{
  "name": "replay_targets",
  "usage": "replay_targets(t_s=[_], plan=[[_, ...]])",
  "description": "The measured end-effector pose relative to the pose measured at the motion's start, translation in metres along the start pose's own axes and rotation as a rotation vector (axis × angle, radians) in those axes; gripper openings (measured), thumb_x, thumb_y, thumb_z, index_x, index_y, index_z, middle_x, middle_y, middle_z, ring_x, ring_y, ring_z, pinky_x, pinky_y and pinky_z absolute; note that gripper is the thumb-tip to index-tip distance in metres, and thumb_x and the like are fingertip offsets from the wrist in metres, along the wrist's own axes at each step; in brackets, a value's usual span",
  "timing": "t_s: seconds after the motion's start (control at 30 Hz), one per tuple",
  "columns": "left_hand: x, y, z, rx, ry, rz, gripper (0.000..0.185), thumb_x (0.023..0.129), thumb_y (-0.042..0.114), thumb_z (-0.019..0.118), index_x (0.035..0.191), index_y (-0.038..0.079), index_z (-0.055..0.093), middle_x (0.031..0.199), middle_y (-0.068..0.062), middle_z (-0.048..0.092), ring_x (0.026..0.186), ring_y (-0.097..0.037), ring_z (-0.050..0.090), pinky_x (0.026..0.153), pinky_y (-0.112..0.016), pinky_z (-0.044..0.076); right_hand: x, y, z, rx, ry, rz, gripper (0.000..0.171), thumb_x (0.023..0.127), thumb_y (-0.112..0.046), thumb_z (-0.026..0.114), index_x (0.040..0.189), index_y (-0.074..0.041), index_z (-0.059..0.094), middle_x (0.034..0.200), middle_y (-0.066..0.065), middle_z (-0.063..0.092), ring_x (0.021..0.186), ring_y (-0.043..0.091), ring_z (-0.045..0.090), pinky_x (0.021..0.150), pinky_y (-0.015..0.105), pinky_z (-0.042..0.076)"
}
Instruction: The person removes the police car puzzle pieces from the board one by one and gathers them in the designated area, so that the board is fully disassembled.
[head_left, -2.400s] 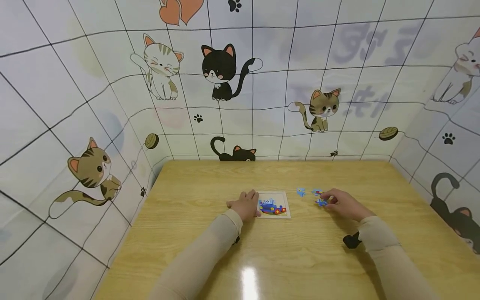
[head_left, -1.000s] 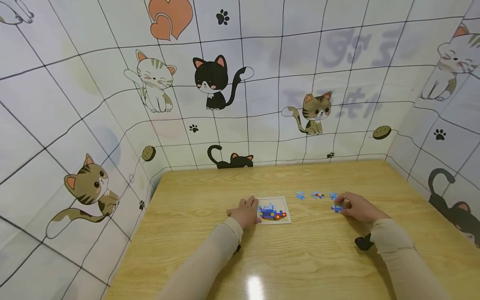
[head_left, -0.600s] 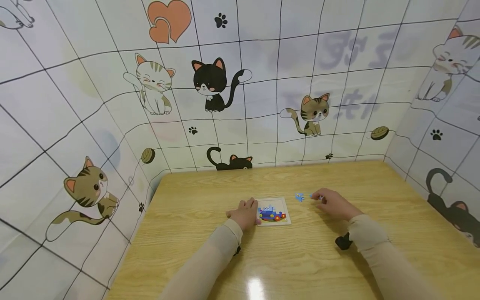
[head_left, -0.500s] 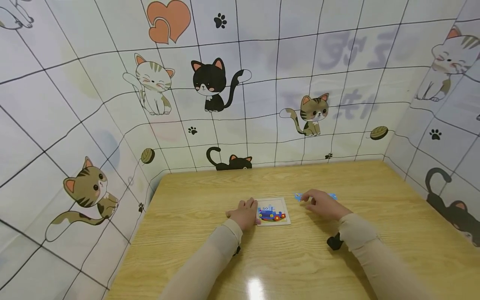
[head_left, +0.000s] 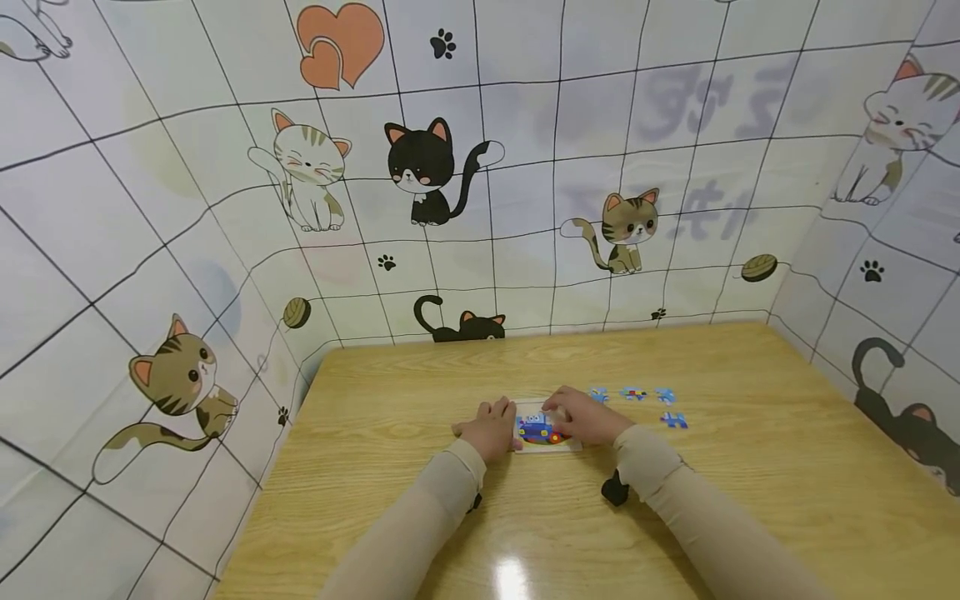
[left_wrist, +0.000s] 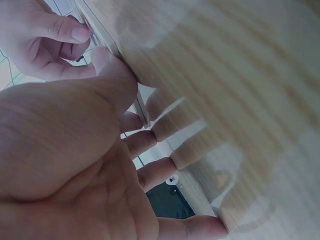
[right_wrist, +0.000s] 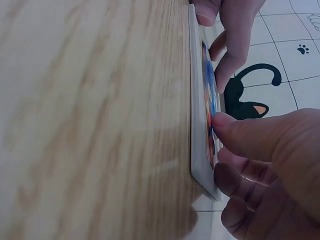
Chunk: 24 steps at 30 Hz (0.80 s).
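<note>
A small square jigsaw board (head_left: 551, 451) with a light frame lies on the table, bearing a partly filled picture of a blue vehicle (head_left: 534, 430) with red and yellow wheels. My left hand (head_left: 487, 431) rests at its left side, fingers extended, thumb against the frame. Over the right part of the board is my right hand (head_left: 588, 417). In the right wrist view its thumb touches the picture beside the pale frame (right_wrist: 196, 115), its other fingers loosely bent near the edge. I see no loose piece between its fingers, though the hand hides part of the board.
Several loose blue puzzle pieces lie right of the board: one piece (head_left: 597, 395) partly behind my right hand, a piece with red and yellow (head_left: 633, 392), another (head_left: 665, 395), and one nearer me (head_left: 673, 420). A cat-printed cloth (head_left: 525, 233) hangs around the wooden table (head_left: 420, 375).
The loose pieces have been spread further apart, one ending up lower right. My right hand has left them and moved left onto the board. The left hand stays at the board's left edge.
</note>
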<state>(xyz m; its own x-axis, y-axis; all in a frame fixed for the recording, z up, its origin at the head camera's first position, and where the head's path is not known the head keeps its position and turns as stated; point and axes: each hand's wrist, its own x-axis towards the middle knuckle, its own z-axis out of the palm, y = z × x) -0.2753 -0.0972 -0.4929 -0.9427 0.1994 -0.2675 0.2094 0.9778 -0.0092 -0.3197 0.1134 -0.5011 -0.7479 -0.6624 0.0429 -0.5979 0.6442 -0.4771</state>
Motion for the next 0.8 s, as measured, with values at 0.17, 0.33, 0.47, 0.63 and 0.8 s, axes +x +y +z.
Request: replay_targets(t_s=[0.17, 0.33, 0.47, 0.63, 0.8], plan=[[-0.001, 0.001, 0.000, 0.020, 0.018, 0.002, 0.077, 0.091, 0.056, 0.049, 0.155, 0.024, 0.022, 0.160, 0.005, 0.019, 0.141, -0.026, 0.026, 0.076, -0.067, 0.047, 0.002, -0.010, 0.000, 0.005, -0.004, -0.014, 0.030, 0.094, -0.008, 0.062, 0.123, -0.003, 0.062, 0.111, 0.008, 0.059, 0.090, 0.017, 0.059, 0.079, 0.035, 0.051], [-0.004, 0.002, -0.002, 0.059, 0.037, 0.006, 0.075, 0.092, 0.056, 0.047, 0.155, 0.023, 0.023, 0.160, 0.005, 0.021, 0.138, -0.025, 0.030, 0.072, -0.063, 0.049, 0.003, -0.013, 0.002, -0.006, -0.012, 0.020, 0.030, 0.095, -0.005, 0.059, 0.125, -0.003, 0.062, 0.112, 0.008, 0.058, 0.096, 0.018, 0.059, 0.082, 0.036, 0.051], [-0.005, 0.003, -0.003, 0.063, 0.035, 0.012, 0.073, 0.093, 0.055, 0.046, 0.154, 0.023, 0.023, 0.159, 0.005, 0.021, 0.135, -0.025, 0.031, 0.071, -0.063, 0.049, 0.004, -0.014, 0.005, -0.023, -0.009, 0.026, 0.030, 0.095, -0.002, 0.057, 0.125, -0.004, 0.062, 0.113, 0.008, 0.057, 0.093, 0.015, 0.058, 0.082, 0.037, 0.051], [-0.006, 0.003, -0.003, 0.072, 0.053, 0.016, 0.071, 0.094, 0.054, 0.047, 0.153, 0.021, 0.026, 0.155, 0.004, 0.026, 0.131, -0.026, 0.034, 0.072, -0.064, 0.050, 0.005, -0.015, 0.007, -0.004, -0.026, 0.031, 0.035, 0.095, 0.002, 0.055, 0.129, -0.004, 0.059, 0.110, 0.006, 0.054, 0.087, 0.013, 0.053, 0.078, 0.034, 0.049], [-0.007, 0.004, -0.002, 0.071, 0.065, 0.012, 0.070, 0.094, 0.054, 0.049, 0.152, 0.021, 0.028, 0.155, 0.004, 0.027, 0.130, -0.025, 0.035, 0.072, -0.065, 0.050, 0.008, -0.015, 0.010, -0.022, -0.025, 0.051, 0.036, 0.093, 0.002, 0.059, 0.128, -0.007, 0.059, 0.108, 0.003, 0.054, 0.089, 0.012, 0.054, 0.079, 0.034, 0.049]])
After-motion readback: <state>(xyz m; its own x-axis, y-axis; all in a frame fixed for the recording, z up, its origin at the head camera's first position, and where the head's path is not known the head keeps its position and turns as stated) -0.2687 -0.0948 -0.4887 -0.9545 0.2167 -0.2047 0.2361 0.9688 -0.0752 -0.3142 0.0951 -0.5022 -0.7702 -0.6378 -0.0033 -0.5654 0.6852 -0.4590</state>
